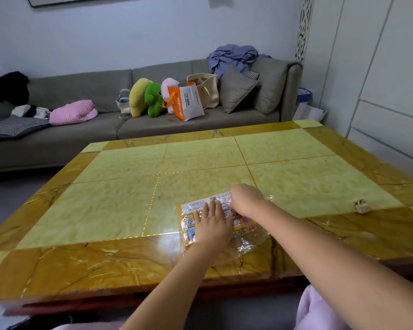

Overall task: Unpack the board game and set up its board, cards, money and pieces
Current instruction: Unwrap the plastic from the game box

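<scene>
While leaning in over a pale pink cloth (320, 310), reaches both bare forearms onto the counter (105, 206). Presses the left hand (211, 225) palm-down on the game box (196, 207), fingers straight and slightly spread. Has the box lying flat beneath that hand, close to the counter's near brown border, sheathed in clear wrap (250, 244). Curls the right hand (246, 198) just beyond and to the right of the left, knuckles up, over the box's far end; pinches the crinkled wrap there, fingertips hidden under the hand. Loose film bulging out on the near side and to the right of the left hand, spilling off the box onto the counter. Well off to the right of the right hand, alone on the counter: a crumpled paper ball (361, 206). Far beyond both hands, past the counter's far edge: a grey sofa (81, 89). On it, away to the left of the hands, a folded pink blanket (73, 113); roughly straight ahead, a yellow cushion (138, 96), a green plush toy (154, 98) and an orange-and-white bag (186, 103); further right, a grey cushion (239, 91) with a heap of blue clothing (234, 57) above it.
</scene>
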Demonstrator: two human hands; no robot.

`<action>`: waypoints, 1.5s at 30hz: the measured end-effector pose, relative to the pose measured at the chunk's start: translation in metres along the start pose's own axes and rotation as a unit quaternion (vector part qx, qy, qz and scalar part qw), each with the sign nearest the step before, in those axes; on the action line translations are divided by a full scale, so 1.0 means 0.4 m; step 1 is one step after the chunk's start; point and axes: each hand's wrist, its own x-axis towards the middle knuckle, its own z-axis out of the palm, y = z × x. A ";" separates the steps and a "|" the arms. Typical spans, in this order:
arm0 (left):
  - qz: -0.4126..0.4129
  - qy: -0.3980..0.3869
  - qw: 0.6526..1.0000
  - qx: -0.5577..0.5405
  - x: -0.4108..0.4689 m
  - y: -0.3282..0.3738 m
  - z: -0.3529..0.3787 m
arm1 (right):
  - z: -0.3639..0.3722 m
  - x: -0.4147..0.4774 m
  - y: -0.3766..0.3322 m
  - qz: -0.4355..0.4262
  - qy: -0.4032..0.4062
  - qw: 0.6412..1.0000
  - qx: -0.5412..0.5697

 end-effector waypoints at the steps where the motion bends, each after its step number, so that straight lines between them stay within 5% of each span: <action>1: 0.004 0.001 1.000 0.006 -0.003 -0.006 0.005 | 0.014 0.007 0.002 -0.004 0.005 1.000 0.012; 6: 0.020 0.013 0.999 0.030 -0.004 -0.025 0.018 | 0.036 0.025 0.041 -0.038 0.031 0.990 0.129; 12: 0.027 0.005 0.999 0.021 -0.008 -0.029 0.016 | -0.012 0.053 0.152 0.073 0.087 0.961 0.251; 20: 0.086 -0.003 0.996 0.037 -0.005 -0.049 0.001 | 0.006 -0.043 0.360 0.248 -0.089 0.856 0.445; 23: 0.124 -0.005 0.992 0.024 0.004 -0.075 -0.007 | 0.025 -0.082 0.384 0.235 -0.099 0.885 0.389; 28: 0.099 0.038 0.994 0.013 0.018 -0.078 -0.031 | -0.019 -0.153 0.334 0.102 0.104 0.903 0.405; 30: 0.040 0.078 0.996 0.022 0.024 -0.089 -0.045 | -0.043 -0.162 0.308 0.053 0.117 0.898 0.421; 36: -0.145 0.052 0.974 -0.165 0.037 -0.143 -0.106 | 0.000 -0.081 0.273 0.154 -0.170 0.855 0.466; 45: -0.290 -0.027 0.911 -0.293 0.038 -0.216 -0.124 | 0.013 -0.048 0.227 0.246 -0.268 0.686 0.630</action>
